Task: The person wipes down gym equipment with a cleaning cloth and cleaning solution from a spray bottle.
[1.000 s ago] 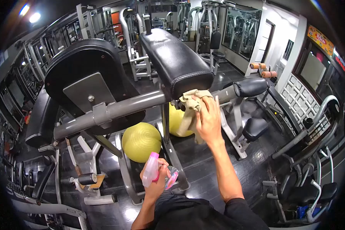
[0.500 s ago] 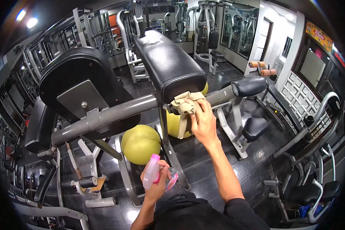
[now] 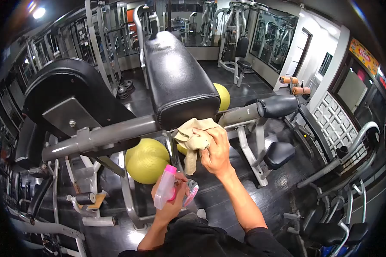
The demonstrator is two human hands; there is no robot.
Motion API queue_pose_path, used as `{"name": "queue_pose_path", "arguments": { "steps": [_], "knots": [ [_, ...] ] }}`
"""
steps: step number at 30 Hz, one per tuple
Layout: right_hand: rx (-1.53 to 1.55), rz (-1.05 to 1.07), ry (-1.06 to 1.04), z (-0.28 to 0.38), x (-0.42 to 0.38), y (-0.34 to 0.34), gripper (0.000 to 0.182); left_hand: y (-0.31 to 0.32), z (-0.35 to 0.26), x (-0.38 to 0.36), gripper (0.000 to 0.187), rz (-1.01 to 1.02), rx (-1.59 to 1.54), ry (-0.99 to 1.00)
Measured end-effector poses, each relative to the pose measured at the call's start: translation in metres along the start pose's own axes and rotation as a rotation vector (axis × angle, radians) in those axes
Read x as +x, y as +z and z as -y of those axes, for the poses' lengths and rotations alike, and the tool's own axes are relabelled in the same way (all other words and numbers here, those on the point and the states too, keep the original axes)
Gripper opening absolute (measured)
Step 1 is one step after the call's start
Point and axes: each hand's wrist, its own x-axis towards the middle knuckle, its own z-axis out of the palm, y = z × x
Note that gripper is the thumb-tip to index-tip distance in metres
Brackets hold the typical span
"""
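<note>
My left hand (image 3: 174,198) is closed around a translucent pink spray bottle (image 3: 164,188), held low in front of my body. A clear and pink part pokes out on the other side of that hand. My right hand (image 3: 215,152) grips a bunched beige cloth (image 3: 193,132), whose loose end hangs down. The cloth is pressed at the near end of a black padded bench seat (image 3: 182,81), where the seat meets a thick grey metal bar (image 3: 111,133). It covers part of this joint.
A rounded black pad (image 3: 68,90) rises on the left of the bar. Below the frame lies a yellow-green exercise ball (image 3: 147,160); another ball (image 3: 223,97) shows behind the seat. A black roller pad (image 3: 278,106) and small seat (image 3: 279,155) stand right, with gym machines all around.
The view has shifted, so the bench appears further left and nearer. My right hand with the cloth sits slightly lower against the bar's joint. The left hand keeps the bottle.
</note>
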Motion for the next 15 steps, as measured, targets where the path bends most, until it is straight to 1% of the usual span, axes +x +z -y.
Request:
{"name": "queue_pose_path", "arguments": {
  "steps": [1,2,4,5,6,7,8,9,11,12,13,15],
  "knots": [
    [0.032,0.008,-0.012,-0.002,0.000,-0.002,0.035,0.004,0.003,-0.001,0.019,-0.008,0.027,0.000],
    [0.037,0.024,-0.008,-0.007,-0.003,-0.003,0.035,0.011,0.004,0.001,0.020,-0.011,-0.008,0.018],
    [0.367,0.087,0.074,-0.015,-0.011,-0.006,0.028,0.016,0.012,-0.002,0.021,-0.001,0.045,0.033],
    [0.370,0.098,0.084,-0.017,-0.017,-0.007,0.028,0.018,0.014,-0.005,0.021,0.024,0.101,0.054],
    [0.531,0.072,0.190,-0.019,-0.023,-0.008,0.029,0.021,0.017,-0.007,0.020,0.024,0.022,-0.006],
    [0.689,0.043,0.298,-0.022,-0.029,-0.010,0.030,0.027,0.018,-0.008,0.020,0.020,0.017,-0.014],
    [0.755,0.026,0.383,-0.028,-0.039,-0.011,0.034,0.033,0.016,-0.008,0.020,0.002,-0.019,-0.053],
    [0.748,0.031,0.391,-0.034,-0.048,-0.011,0.034,0.038,0.018,-0.009,0.020,-0.014,-0.057,-0.093],
    [0.908,-0.109,0.677,-0.049,-0.067,-0.007,0.040,0.048,0.023,-0.013,0.020,-0.019,-0.062,-0.111],
    [0.901,-0.132,0.759,-0.064,-0.082,0.006,0.052,0.055,0.022,-0.012,0.020,-0.024,-0.077,-0.122],
    [0.898,-0.128,0.756,-0.067,-0.082,0.002,0.052,0.061,0.023,-0.011,0.020,-0.032,-0.090,-0.127],
    [1.010,-0.254,0.778,-0.070,-0.083,-0.005,0.053,0.072,0.029,-0.008,0.019,-0.058,-0.115,-0.118]
  ]
}}
